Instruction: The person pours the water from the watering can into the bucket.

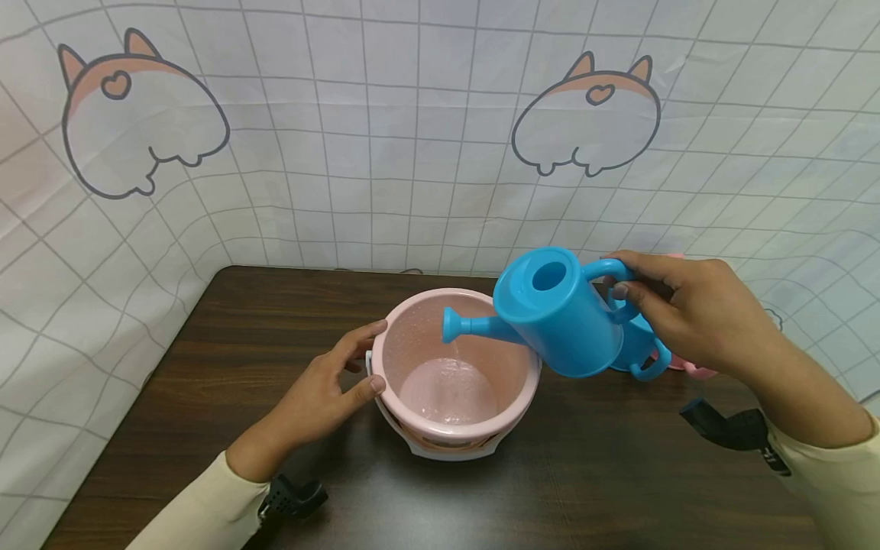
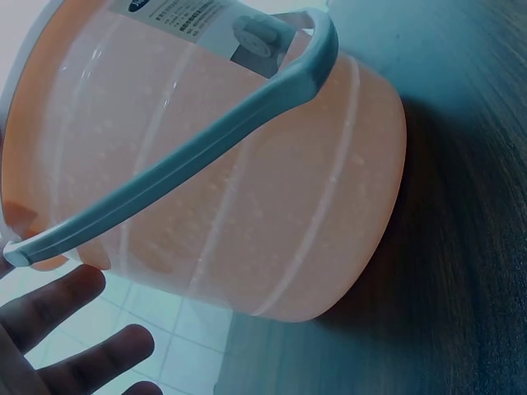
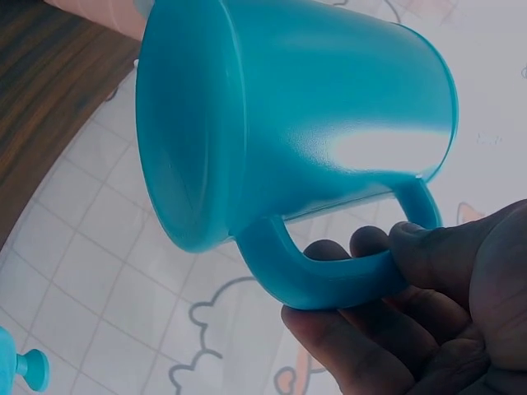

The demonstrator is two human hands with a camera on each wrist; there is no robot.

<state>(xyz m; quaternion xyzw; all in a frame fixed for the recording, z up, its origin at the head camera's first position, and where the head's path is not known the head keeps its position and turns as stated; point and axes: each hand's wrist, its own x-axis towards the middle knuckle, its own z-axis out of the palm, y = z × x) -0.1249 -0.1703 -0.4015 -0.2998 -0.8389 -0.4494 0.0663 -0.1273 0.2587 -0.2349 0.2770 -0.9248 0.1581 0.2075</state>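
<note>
My right hand (image 1: 694,305) grips the handle of a blue watering can (image 1: 571,321), its fingers curled round the handle in the right wrist view. Tilted to the left, the can reaches its spout over a pink bucket (image 1: 392,405), and a thin trickle shows below the spout tip. Rippled water (image 1: 450,389) covers the bucket's bottom. My left hand (image 1: 316,393) rests on the bucket's left rim, thumb and forefinger spread along it. Other fingers (image 2: 103,354) stand apart from the bucket wall in the left wrist view. A pale handle (image 2: 198,156) hangs down the bucket's side.
Behind the can, a second blue item with a handle (image 1: 653,363) and a pink item (image 1: 697,371) are partly hidden. The dark wooden table (image 1: 227,336) ends at a white gridded cloth (image 1: 309,191) with printed animal drawings.
</note>
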